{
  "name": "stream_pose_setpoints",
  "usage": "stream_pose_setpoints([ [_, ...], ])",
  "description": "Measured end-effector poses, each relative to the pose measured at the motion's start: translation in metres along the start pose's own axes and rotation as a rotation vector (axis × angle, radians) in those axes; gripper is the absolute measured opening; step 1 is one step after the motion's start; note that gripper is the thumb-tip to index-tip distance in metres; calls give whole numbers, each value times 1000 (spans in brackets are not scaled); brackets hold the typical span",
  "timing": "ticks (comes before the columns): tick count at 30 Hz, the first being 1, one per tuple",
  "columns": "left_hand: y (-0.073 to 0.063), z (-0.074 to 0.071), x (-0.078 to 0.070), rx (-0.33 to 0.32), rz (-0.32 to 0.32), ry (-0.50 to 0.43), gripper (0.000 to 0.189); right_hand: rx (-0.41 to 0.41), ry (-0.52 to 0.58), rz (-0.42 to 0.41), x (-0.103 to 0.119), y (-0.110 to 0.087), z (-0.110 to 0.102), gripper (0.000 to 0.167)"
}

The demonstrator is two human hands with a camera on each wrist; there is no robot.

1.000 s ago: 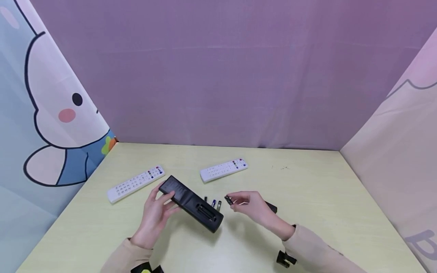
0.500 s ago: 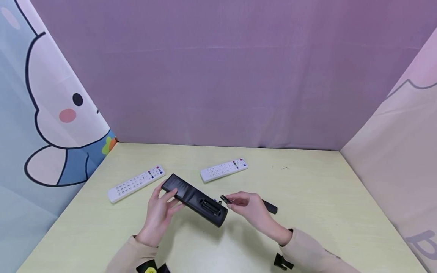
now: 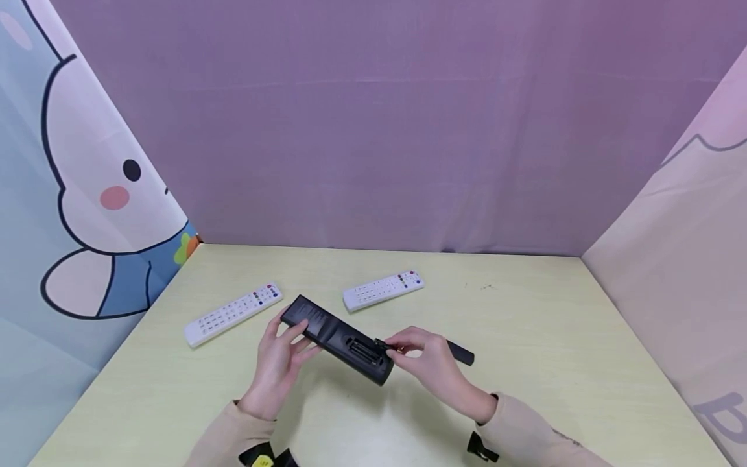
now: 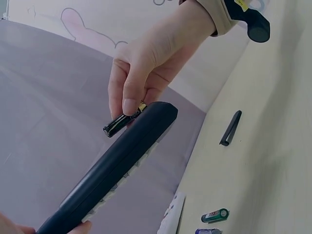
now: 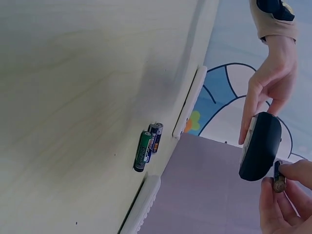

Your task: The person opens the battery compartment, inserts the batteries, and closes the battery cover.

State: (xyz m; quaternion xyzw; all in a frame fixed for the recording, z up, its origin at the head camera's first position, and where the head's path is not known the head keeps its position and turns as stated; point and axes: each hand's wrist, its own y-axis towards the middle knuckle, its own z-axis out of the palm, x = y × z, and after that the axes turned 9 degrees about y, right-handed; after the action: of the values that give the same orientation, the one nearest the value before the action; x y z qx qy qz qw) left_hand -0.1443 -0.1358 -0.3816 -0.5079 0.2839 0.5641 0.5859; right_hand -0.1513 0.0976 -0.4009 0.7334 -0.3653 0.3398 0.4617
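My left hand (image 3: 274, 373) grips the far left end of a black remote control (image 3: 327, 332), held above the table with its back facing up. The battery compartment (image 3: 364, 350) in that back lies uncovered. A dark battery (image 4: 117, 126) is pinched between the thumb and fingers of my right hand (image 3: 432, 360), right by the compartment end of the remote. From the left wrist view it lies along the remote's back; whether it touches is unclear. A slim black piece, which looks like the battery cover (image 3: 461, 353), lies on the table behind my right hand.
Two white remotes lie face up, one at the left (image 3: 233, 314) and one at the middle back (image 3: 382, 290). Several loose batteries (image 5: 143, 152) lie on the table (image 3: 525, 337) below the black remote, hidden from the head view. A purple curtain (image 3: 373, 130) rises behind.
The black remote and my left hand have shifted slightly right and up, covering the loose batteries in the head view. My right hand has brought the battery left to the compartment end.
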Motion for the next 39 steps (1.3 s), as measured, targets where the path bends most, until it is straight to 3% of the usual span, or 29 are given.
stream_pose_setpoints([
  [20, 0, 7, 2, -2, 2, -24, 56, -48, -155, -359, -7, 0, 11, 17],
  [39, -2, 11, 3, 3, 12, -29, 53, -24, -148, -379, -6, 1, 17, 15],
])
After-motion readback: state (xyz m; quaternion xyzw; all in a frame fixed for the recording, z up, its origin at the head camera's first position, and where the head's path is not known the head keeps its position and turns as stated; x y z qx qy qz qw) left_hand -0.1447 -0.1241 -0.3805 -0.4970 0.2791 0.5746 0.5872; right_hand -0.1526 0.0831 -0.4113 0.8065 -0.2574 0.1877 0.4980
